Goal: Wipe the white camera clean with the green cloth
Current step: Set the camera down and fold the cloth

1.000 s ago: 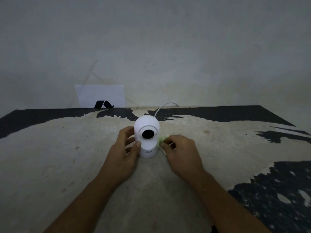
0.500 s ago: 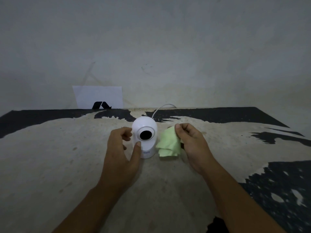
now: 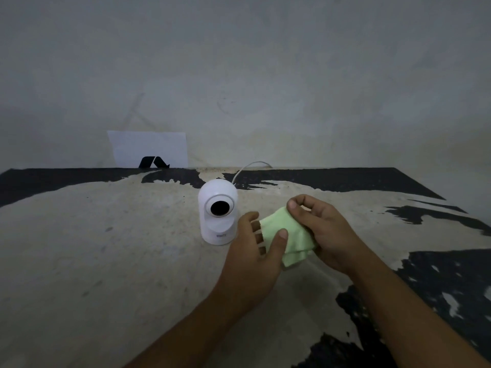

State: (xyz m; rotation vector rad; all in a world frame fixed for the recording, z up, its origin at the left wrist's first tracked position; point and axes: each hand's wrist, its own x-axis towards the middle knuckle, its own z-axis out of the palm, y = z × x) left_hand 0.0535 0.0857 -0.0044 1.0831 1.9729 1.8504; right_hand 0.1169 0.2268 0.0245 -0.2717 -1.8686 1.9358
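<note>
Left hand [image 3: 252, 251] has left the smooth domed camera [image 3: 218, 211]; now both it and right hand [image 3: 329, 235] pinch the soft, creased cloth [image 3: 288, 236] at frame centre.

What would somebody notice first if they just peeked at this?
Probably the bright green cloth, held between the left hand and right hand in the middle of the table. Just left of it stands the white camera, its dark round lens facing us.

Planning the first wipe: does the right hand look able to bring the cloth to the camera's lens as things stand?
Probably yes. The right hand grips the green cloth just right of the white camera, whose lens faces the person. Only the left hand, also on the cloth, sits between.
</note>
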